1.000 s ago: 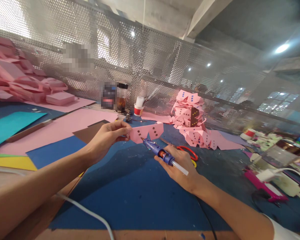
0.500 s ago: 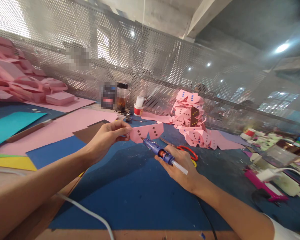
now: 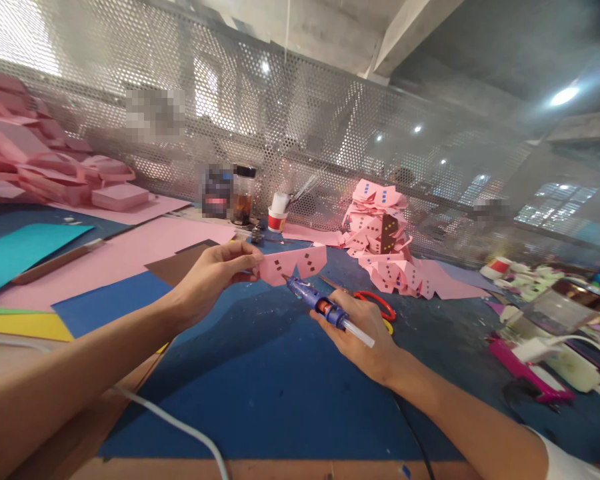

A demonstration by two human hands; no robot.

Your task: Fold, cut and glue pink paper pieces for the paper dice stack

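Note:
Between the thumb and fingers of my left hand (image 3: 230, 267) is the left end of a pink paper cutout (image 3: 295, 261) with dark square dots and a notch in its lower edge. My right hand (image 3: 363, 330) grips a blue glue gun (image 3: 315, 300), a clear glue stick poking out of its rear. The nozzle tip is at the cutout's lower edge, left of the notch; I cannot tell whether it touches. Scissors (image 3: 377, 303) with red and yellow handles lie partly hidden behind my right hand.
A stack of dotted pink cutouts (image 3: 375, 227) stands at the back right. Coloured sheets (image 3: 115, 300) cover the left side, below a pile of pink paper pieces (image 3: 55, 160). A jar (image 3: 243, 197) and a paper cup (image 3: 277, 219) stand near the mesh screen. A white cable (image 3: 180, 420) crosses the front.
Almost nothing differs. Both hands, the pink cutout and the glue gun hold practically the same positions.

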